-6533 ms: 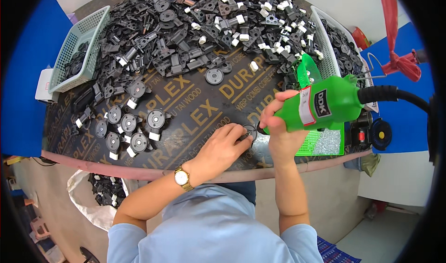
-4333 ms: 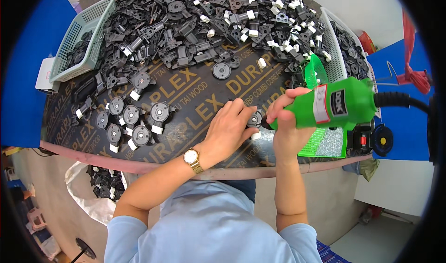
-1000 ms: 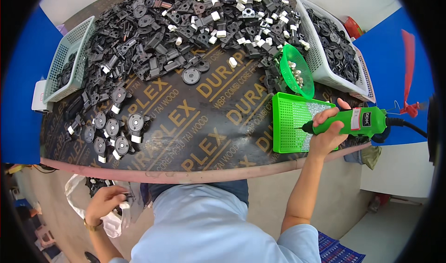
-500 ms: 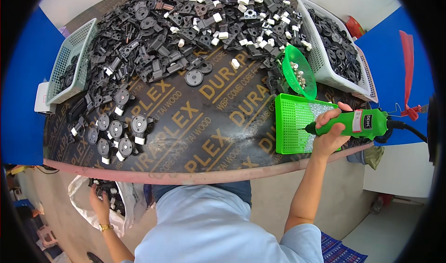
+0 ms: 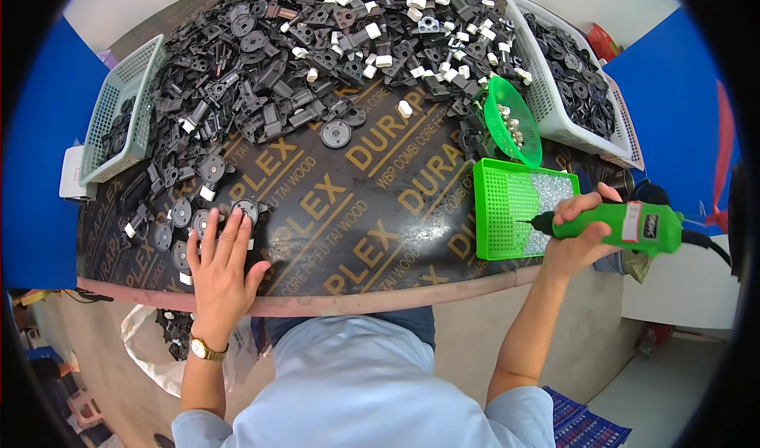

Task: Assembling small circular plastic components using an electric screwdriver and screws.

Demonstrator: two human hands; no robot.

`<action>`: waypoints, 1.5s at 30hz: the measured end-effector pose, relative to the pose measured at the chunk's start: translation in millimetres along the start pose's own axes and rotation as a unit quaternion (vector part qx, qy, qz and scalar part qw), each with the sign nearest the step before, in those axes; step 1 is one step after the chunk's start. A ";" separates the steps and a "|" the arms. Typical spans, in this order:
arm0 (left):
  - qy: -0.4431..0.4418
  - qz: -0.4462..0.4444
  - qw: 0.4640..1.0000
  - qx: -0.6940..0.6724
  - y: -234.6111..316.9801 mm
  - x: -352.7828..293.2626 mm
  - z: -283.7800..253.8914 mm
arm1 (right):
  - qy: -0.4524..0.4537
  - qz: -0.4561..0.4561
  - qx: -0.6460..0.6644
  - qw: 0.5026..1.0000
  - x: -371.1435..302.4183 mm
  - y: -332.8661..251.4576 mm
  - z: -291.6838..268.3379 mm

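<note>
The right hand (image 5: 574,238) is gripping a green electric screwdriver (image 5: 625,226) at the right of the frame, its fingers wrapped closed around the body, and the tool's thin bit is pointing left over a flat green perforated tray (image 5: 507,210) holding small silver screws. The left hand (image 5: 222,270) is lying flat at lower left with its fingers spread open, resting on a group of round black disc parts (image 5: 194,222) near the desk's front edge. A gold wristwatch (image 5: 207,349) is sitting on that wrist. Just above the tray, a round green bowl (image 5: 511,119) is tilting against a white basket (image 5: 554,123) of black parts. A large heap of black plastic parts (image 5: 317,44) with small white pieces is covering the upper desk (image 5: 356,210), and a pale green basket (image 5: 119,119) is standing at upper left.
</note>
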State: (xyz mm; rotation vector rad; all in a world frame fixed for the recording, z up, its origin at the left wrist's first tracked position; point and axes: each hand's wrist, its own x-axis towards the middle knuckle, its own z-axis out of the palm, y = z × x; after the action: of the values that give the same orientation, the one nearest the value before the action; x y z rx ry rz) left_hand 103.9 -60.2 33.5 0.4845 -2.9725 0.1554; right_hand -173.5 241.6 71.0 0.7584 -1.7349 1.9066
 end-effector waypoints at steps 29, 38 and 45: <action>0.076 0.135 0.958 -0.242 112.8 68.6 30.6 | -0.194 0.084 0.215 0.953 -27.2 -4.2 148.3; 0.094 0.141 0.957 -0.235 110.7 68.4 31.7 | -0.213 0.104 0.186 0.953 -32.0 -2.0 167.7; 0.096 0.152 0.958 -0.221 111.0 67.0 35.6 | -0.202 0.095 0.123 0.967 -35.8 -3.5 177.9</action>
State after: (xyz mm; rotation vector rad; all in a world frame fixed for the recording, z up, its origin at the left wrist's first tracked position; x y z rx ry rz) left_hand 1.4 19.5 -1.2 -0.0422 -2.7444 -0.4041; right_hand -127.3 66.5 60.1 1.1819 -1.8788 2.2480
